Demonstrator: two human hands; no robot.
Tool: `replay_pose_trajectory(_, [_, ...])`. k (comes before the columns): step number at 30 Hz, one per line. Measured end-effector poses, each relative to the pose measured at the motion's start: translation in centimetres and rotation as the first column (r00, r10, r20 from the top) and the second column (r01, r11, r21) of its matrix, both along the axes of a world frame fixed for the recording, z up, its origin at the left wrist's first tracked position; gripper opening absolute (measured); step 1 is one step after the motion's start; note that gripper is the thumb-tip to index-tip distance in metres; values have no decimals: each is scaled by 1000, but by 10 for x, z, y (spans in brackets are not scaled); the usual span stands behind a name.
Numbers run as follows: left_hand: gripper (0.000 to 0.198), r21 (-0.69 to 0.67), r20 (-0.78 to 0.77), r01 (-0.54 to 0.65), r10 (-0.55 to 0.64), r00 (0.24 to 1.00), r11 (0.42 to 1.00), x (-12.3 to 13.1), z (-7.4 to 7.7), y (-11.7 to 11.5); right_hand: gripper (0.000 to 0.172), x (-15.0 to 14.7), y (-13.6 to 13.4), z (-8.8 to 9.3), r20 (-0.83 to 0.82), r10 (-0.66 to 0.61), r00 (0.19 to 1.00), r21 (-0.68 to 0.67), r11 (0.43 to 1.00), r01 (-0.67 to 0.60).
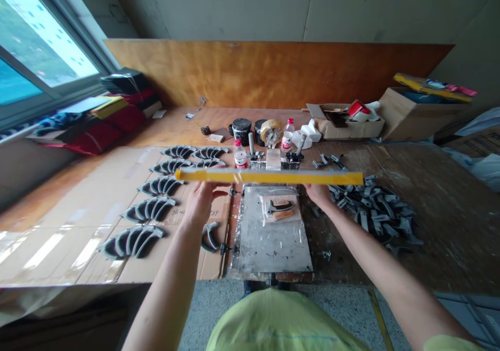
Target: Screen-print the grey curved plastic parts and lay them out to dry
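Level above the work station, a long yellow-edged frame (269,177) faces me edge-on, so its flat face is hidden. My left hand (202,199) grips its underside near the left end, thumb showing below the edge. Toward the right end, my right hand (318,193) holds it too, with most fingers hidden behind it. Below and between my hands lies a grey metal plate (269,249). On the plate, under clear film or tape, sit a dark curved handle-like part (280,207) and brown pieces (283,215).
Rows of curved grey parts (135,241) lie on cardboard (50,200) at left. A heap of similar parts (378,208) is at right. Behind the plate stand clamps (295,157), red-capped bottles (287,136) and black tubs (242,130). An open box (353,129) sits back right.
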State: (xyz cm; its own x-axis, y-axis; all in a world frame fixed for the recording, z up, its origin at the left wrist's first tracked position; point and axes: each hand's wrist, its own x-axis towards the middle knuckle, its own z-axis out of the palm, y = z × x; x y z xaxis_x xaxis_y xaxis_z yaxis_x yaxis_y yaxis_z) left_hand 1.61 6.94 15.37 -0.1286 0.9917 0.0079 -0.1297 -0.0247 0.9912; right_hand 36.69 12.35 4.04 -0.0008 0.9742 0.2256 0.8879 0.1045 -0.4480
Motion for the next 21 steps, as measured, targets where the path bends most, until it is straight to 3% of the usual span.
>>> replay_pose_trajectory(3, [51, 26, 23, -43, 43, 999, 999, 6, 7, 18, 23, -13, -33, -35, 22, 194, 981, -76, 979, -191])
replay_pose_trajectory(5, [53, 23, 49, -111, 109, 993, 994, 12, -3, 13, 29, -27, -47, -43, 62, 312, 948, -70, 949, -308])
replay_pose_trajectory(6, [55, -18, 52, -117, 117, 992, 993, 17, -13, 5, 28, -35, -52, -43, 82, 329, 941, -67, 943, -325])
replay_pose_trajectory(8, [60, -210, 45, 12, -3, 999, 978, 32, -42, -21, 19, -52, -63, -34, 96, 321, 942, -62, 947, -317])
replay_pose_trajectory(9, [62, -350, 58, 153, -141, 988, 924, 41, -59, -36, 14, -62, -71, -28, 94, 327, 940, -51, 945, -324])
replay_pose_trajectory(10, [65, -479, 108, 288, -270, 957, 829, 50, -76, -52, 11, -72, -80, -23, 94, 357, 929, -33, 934, -355])
replay_pose_trajectory(11, [65, -546, 175, 343, -296, 939, 764, 59, -93, -67, 10, -84, -91, -19, 97, 415, 905, -11, 909, -416])
replay_pose_trajectory(12, [62, -577, 235, 369, -285, 929, 729, 64, -107, -81, 11, -94, -101, -16, 97, 494, 864, 10, 868, -497])
replay_pose_trajectory(14, [54, -613, 273, 315, -180, 945, 724, 61, -131, -100, 17, -104, -115, -18, 66, 625, 778, 39, 777, -628])
replay_pose_trajectory(15, [51, -631, 244, 255, -125, 962, 733, 51, -141, -106, 20, -101, -117, -21, 19, 630, 776, 46, 775, -630])
replay_pose_trajectory(16, [47, -654, 184, 179, -76, 980, 735, 35, -149, -110, 23, -92, -115, -26, -40, 575, 817, 39, 818, -574])
replay_pose_trajectory(18, [43, -691, 4, -6, 12, 1000, 723, -10, -165, -115, 27, -54, -101, -38, -127, 244, 961, -46, 967, -252])
replay_pose_trajectory(19, [41, -707, -89, -101, 53, 995, 700, -36, -173, -118, 29, -30, -92, -43, -113, 21, 993, -110, 993, -34])
replay_pose_trajectory(20, [40, -713, -182, -205, 105, 978, 671, -61, -182, -120, 31, -5, -83, -48, -60, -179, 982, -164, 972, 167])
replay_pose_trajectory(21, [37, -720, -255, -286, 142, 956, 632, -83, -190, -123, 32, 19, -76, -52, -12, -298, 955, -191, 938, 290])
